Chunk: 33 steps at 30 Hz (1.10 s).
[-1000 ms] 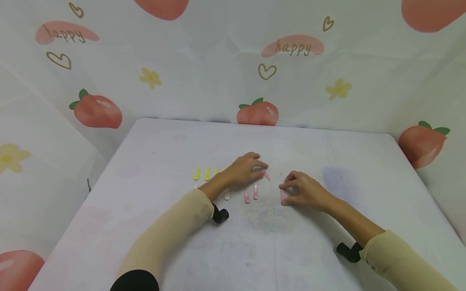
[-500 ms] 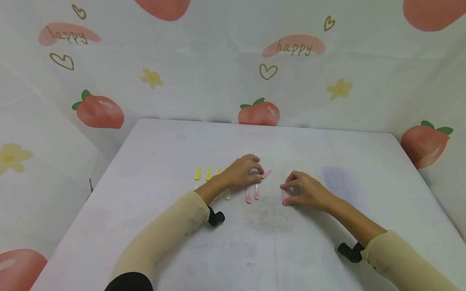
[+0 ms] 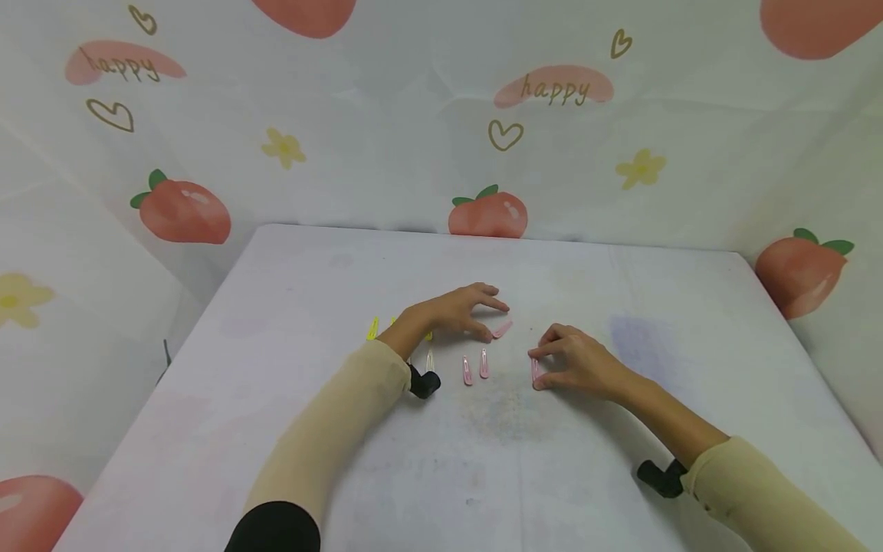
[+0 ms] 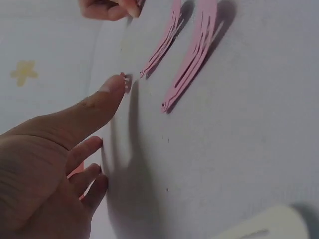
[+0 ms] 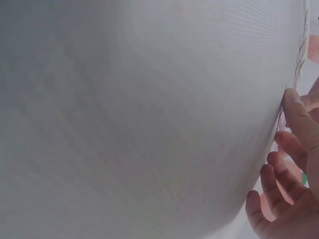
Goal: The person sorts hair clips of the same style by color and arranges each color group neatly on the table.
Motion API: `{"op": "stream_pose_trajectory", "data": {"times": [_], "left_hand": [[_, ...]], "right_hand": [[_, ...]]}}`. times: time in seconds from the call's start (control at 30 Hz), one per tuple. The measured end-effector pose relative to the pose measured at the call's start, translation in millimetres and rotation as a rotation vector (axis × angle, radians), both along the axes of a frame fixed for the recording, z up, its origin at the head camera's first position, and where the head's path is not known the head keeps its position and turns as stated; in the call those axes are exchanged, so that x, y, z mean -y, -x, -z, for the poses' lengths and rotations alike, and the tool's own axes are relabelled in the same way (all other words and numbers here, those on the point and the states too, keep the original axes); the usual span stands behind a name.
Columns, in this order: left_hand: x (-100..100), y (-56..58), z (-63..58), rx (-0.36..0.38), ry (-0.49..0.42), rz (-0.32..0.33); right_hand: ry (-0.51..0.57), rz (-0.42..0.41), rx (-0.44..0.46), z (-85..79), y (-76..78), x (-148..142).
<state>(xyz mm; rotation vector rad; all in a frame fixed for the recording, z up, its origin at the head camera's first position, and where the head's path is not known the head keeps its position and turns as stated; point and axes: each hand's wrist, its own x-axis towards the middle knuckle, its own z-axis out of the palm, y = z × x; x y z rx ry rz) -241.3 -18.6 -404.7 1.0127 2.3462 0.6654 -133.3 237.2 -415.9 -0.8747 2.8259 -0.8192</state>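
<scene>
My left hand [image 3: 458, 313] is over the middle of the table, fingers spread and thumb apart from them. The tip of its thumb [image 4: 115, 85] is right by the near end of a slanted pink hair clip [image 3: 503, 330]. To the right, my right hand [image 3: 582, 364] pinches another pink hair clip [image 3: 534, 371] lengthwise between thumb and index finger, close to the tabletop. In the right wrist view only a sliver of that clip [image 5: 282, 121] shows. Two more pink hair clips, a left one [image 3: 467, 371] and a right one [image 3: 484, 363], lie side by side between the hands.
Yellow hair clips [image 3: 373, 329] and a white hair clip [image 3: 430, 360] lie to the left, partly hidden by my left hand and forearm. The white tabletop [image 3: 524, 475] ends at a printed cloth backdrop [image 3: 386, 184]. Each wrist wears a black camera [image 3: 425, 383].
The slanted pink clip has turned, its far end now pointing right. My left hand has spread its fingers and shifted away from me. The right hand holds still.
</scene>
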Motion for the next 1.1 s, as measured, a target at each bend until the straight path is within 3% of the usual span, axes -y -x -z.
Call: {"op": "stream_pose_trajectory", "data": {"times": [0.43,0.73,0.97,1.1], "left_hand": [[-14,-5.4,1.7,-0.141,0.054,-0.033],[-17,-4.0,6.8,-0.164,0.059,-0.054],[-16,-6.6,10.5,-0.202,0.014,-0.083],[-15,-17.1,11.4,-0.261,-0.029,-0.093]], "right_hand": [[-0.003,0.003,0.005,0.3,0.1,-1],[-0.002,0.01,0.008,0.6,-0.2,0],[-0.014,0.022,0.018,0.5,-0.4,1],[-0.017,0.01,0.005,0.8,0.2,0]]}}
